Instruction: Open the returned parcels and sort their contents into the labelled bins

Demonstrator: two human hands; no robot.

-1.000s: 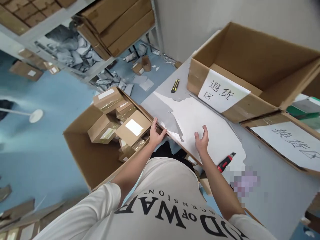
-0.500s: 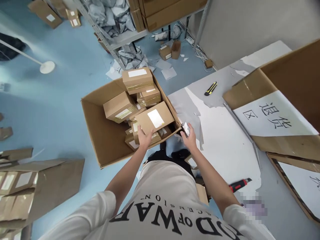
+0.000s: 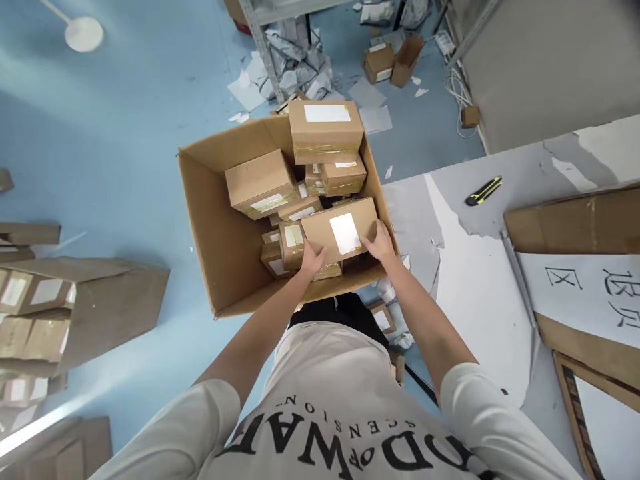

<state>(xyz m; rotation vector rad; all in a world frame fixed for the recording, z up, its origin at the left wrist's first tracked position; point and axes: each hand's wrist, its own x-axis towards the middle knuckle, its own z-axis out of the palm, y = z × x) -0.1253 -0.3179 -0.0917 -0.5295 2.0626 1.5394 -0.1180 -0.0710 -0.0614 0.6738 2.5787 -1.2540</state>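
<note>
The left hand was pressed against the near-left end of a small parcel, fingers curled over its edge, while the right hand was clamped on the opposite end, so the parcel was held between both palms near the centre of the frame. The parcel was lying atop a heap of other parcels inside a large open carton on the blue floor, close to the carton's near-right wall. A slip could be judged likely if the grip were kept only on the ends, since the smooth cardboard and shiny tape offer little purchase; the parcels beneath were stacked loosely and tilted, so a shift of the pile could be set off when the top one was disturbed, and the tall parcel perched on the far rim could be toppled outward. A white label was seen on the held parcel, but no print on it could be read. On the table at the right, a white sheet taped to a cardboard box bore large Chinese characters, "退货区". A yellow and black utility knife was left on the table at upper right. Part of a printed slogan, "OF WA" and "SCENSION", could be made out on the white shirt at the bottom.
</note>
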